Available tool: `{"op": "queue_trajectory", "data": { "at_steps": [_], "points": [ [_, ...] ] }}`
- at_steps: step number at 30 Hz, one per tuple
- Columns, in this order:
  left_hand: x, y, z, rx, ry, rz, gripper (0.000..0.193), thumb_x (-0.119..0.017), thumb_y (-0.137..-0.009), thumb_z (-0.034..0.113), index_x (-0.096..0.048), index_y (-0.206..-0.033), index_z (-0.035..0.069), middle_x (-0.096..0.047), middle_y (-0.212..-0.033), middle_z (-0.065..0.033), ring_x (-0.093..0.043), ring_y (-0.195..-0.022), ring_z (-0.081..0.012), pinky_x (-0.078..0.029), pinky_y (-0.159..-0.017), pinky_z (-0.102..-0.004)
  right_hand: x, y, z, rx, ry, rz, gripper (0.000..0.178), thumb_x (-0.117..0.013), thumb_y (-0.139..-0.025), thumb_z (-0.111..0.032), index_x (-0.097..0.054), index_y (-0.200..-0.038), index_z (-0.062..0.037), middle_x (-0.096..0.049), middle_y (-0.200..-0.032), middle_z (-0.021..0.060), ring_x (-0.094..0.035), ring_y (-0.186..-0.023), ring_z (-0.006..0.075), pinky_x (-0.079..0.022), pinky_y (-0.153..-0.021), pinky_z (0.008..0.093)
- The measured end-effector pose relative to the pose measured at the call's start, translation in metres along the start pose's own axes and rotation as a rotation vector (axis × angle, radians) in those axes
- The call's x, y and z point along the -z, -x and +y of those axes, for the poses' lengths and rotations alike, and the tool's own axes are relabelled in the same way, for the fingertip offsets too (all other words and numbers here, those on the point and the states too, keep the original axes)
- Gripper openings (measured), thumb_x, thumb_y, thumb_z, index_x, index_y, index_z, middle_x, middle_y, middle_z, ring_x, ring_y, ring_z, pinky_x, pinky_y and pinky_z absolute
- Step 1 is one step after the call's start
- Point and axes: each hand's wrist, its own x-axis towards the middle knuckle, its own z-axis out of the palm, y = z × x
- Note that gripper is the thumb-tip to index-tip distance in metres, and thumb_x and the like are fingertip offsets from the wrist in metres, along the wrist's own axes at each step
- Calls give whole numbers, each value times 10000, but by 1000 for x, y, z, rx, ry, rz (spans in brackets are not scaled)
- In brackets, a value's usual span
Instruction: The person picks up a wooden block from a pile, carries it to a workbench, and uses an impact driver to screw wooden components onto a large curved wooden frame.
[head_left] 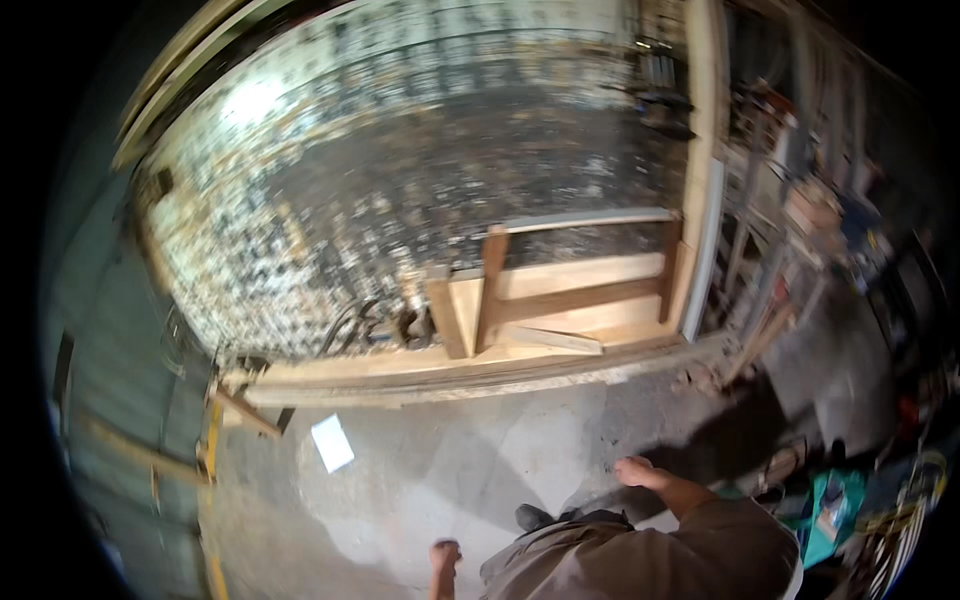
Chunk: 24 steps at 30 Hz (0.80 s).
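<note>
Low in the view, my left hand (444,553) hangs over the concrete floor with its fingers curled in. A dark patch shows at its fingers; whether that is an object or shadow is unclear. Farther right, my right hand (632,471) is held out from my body, loosely closed, and I see nothing in it. Neither hand touches the bench ahead. On the bench's near right part stands a wooden frame (580,298) of brown uprights and rails. A short pale wood strip (553,340) leans at a slant by its foot.
The large workbench (480,140) has a worn, dark-stained top and a pale timber edge. A white sheet (332,443) lies on the floor. Shelving with wood pieces (812,215) and a green bag (836,512) stand at right. A grey wall (120,400) runs along the left.
</note>
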Motion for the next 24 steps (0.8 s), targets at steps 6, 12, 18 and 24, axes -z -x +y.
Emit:
{"op": "queue_trajectory", "data": {
  "at_steps": [6, 12, 18, 24],
  "points": [
    [-94, -59, -16, 354, -222, -590, 183, -588, -772, 117, -621, -918, 12, -610, -712, -105, -584, -572, -212, -481, -501, -363, -211, 141, 215, -514, -115, 141, 193, -526, -723, -215, -652, -771, -75, -653, -812, 139, -623, -743, 322, -507, -675, 442],
    [-69, -97, 90, 222, -565, -574, 209, -576, -786, 112, -601, -959, -2, -594, -716, -99, -562, -556, -207, -468, -499, -346, -205, 251, 51, -966, -818, 242, 288, -474, -753, -97, -673, -957, -53, -658, -962, 191, -619, -906, 380, -511, -753, 444],
    [-142, -130, 161, 110, -798, -714, 235, -564, -801, 107, -581, -1001, -16, -577, -720, -93, -539, -540, -202, -455, -497, -330, -277, 378, -82, -1513, -1105, 412, 260, -492, -775, -140, -681, -946, -86, -663, -926, 188, -617, -913, 385, -510, -759, 441],
    [-275, -145, 223, -169, -911, -720, 173, -534, -833, 110, -543, -980, 20, -519, -682, -53, -469, -496, -176, -397, -479, -277, -332, 421, -242, -1563, -1182, 136, 248, -484, -749, -163, -671, -884, -70, -661, -833, 191, -634, -820, 377, -514, -712, 444]
  ]
}}
